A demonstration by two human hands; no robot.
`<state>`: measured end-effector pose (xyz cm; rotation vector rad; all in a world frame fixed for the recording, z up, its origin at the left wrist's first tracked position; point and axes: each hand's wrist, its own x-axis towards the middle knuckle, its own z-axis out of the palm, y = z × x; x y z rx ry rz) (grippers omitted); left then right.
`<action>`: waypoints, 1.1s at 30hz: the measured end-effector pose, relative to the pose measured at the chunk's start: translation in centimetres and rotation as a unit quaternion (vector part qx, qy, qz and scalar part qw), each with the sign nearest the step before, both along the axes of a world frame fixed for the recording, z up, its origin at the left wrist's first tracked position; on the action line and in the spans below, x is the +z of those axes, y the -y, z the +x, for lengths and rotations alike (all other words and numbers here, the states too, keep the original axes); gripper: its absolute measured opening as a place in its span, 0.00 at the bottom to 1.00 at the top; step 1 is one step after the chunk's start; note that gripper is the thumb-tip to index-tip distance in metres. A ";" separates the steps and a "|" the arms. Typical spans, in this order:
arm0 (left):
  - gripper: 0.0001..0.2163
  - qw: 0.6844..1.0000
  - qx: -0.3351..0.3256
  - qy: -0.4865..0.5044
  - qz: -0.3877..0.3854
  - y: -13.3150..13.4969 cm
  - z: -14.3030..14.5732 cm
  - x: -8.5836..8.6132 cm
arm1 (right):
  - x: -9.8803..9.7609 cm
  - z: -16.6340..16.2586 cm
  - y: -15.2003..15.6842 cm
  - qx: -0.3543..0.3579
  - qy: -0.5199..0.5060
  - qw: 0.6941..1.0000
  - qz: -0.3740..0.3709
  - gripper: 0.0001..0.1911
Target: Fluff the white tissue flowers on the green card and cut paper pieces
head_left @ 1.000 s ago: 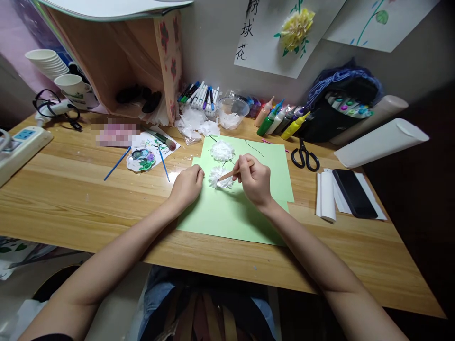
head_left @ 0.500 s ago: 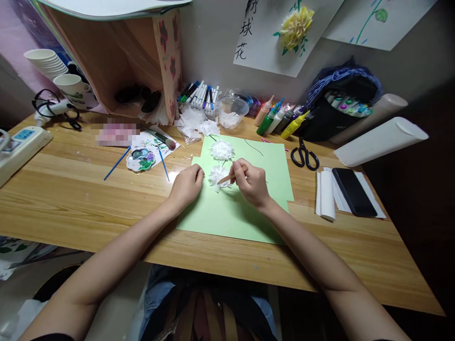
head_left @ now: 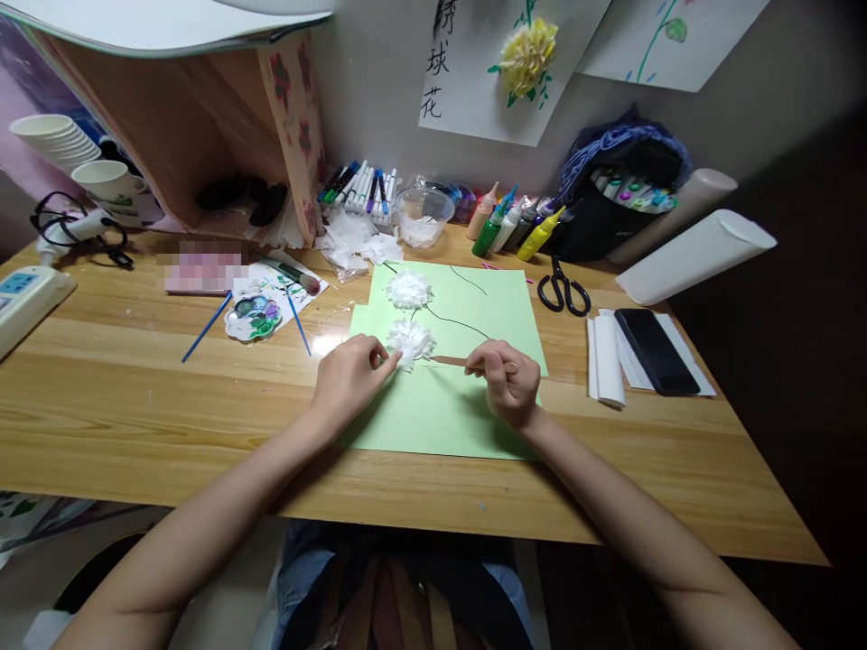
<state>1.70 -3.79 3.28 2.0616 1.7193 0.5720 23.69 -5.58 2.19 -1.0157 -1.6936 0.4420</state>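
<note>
Two white ruffled paper flowers lie on pale green paper, an upper flower and a lower flower. My left hand is at the left edge of the lower flower, thumb and forefinger curved together in a pinch on its rim. My right hand is closed around a slim brown pointed tool, whose exact kind I cannot make out. Its tip points left, just below and right of the lower flower. Thin dark curved lines run over the paper right of the flowers.
Black scissors, a phone and a white paper roll lie to the right. Paint bottles, a clear bowl and markers line the back. A paint palette and brushes are on the left.
My right hand has moved right, drawing the tool's tip off the lower flower. My left hand has come in to that flower's edge. The view has shifted slightly.
</note>
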 end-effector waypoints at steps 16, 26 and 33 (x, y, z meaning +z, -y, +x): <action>0.06 0.996 -0.035 0.019 -0.081 -0.2 0.4 0.0 | -2.3 1.8 -3.6 -0.036 -0.336 0.908 -0.250 0.22; 0.07 0.981 -0.149 0.062 -0.105 0.2 0.8 0.2 | -1.8 0.9 -0.7 0.062 -0.045 0.996 -0.044 0.17; 0.07 0.981 -0.160 0.068 -0.084 0.4 1.3 -0.4 | -1.6 0.8 -0.5 0.034 0.010 0.999 0.037 0.14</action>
